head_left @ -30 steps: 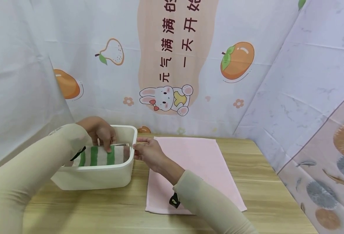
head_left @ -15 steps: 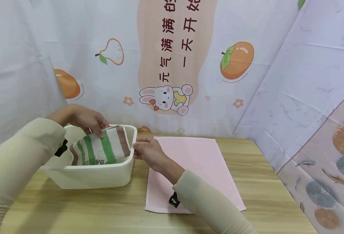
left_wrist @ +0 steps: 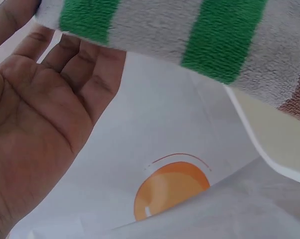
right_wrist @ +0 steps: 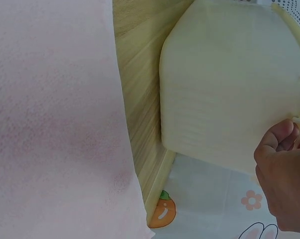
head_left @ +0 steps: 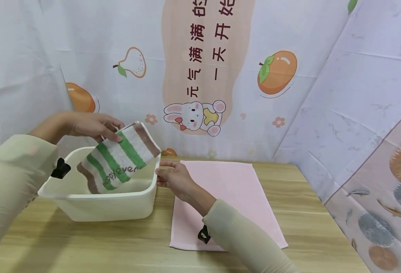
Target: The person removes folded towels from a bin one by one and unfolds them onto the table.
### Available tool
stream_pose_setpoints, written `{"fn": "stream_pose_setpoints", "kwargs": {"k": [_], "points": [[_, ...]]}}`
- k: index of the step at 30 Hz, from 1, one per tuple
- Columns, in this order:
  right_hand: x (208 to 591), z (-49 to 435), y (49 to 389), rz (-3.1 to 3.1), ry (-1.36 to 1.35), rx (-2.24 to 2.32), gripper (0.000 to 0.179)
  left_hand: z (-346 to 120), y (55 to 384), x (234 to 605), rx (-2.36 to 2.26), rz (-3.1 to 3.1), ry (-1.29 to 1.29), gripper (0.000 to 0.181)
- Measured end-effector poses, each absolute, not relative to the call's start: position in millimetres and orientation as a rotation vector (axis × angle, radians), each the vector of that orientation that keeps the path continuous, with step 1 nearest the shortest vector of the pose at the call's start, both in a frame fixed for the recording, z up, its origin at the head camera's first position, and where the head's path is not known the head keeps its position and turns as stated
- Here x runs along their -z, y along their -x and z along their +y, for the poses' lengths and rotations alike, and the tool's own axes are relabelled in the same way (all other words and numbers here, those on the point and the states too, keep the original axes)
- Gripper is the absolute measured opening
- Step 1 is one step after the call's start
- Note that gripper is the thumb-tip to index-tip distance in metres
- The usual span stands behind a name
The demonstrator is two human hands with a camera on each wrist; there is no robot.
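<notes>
My left hand [head_left: 92, 126] pinches a folded striped towel [head_left: 118, 157] by its upper edge and holds it tilted at the bin's opening. The towel is white with green and brown stripes and dark lettering. In the left wrist view, its green stripes [left_wrist: 217, 40] hang above the palm [left_wrist: 38, 114]. The white plastic bin [head_left: 111, 207] stands on the left of the table. On the bin's right rim, my right hand [head_left: 178, 180] grips with thumb and fingers. From the right wrist, this hand [right_wrist: 284, 174] shows at the bin's side wall [right_wrist: 225, 89].
A pink towel [head_left: 227, 189] lies flat on the wooden table [head_left: 309, 227], partly under the right forearm. Printed curtains [head_left: 241, 113] close off the back and both sides. Each wrist wears a black strap mount [head_left: 61, 168].
My left hand has lifted the striped towel from inside the bin, up and slightly left, so more of it shows. My right hand has stayed on the rim.
</notes>
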State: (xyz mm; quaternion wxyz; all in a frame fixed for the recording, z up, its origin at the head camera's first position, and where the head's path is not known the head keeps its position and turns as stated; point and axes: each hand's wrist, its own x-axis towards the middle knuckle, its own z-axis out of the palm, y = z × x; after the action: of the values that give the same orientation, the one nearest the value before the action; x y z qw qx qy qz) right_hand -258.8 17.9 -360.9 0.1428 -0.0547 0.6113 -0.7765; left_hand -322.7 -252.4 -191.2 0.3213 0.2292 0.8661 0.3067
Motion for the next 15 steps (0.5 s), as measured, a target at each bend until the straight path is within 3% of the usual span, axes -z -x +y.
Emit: {"fn": "stream_pose_setpoints", "kwargs": {"k": [15], "points": [[362,15,260,1.771,0.178,2.247,0.031,-252,310,166,-1.132,2.691,-0.754,0.033]]}}
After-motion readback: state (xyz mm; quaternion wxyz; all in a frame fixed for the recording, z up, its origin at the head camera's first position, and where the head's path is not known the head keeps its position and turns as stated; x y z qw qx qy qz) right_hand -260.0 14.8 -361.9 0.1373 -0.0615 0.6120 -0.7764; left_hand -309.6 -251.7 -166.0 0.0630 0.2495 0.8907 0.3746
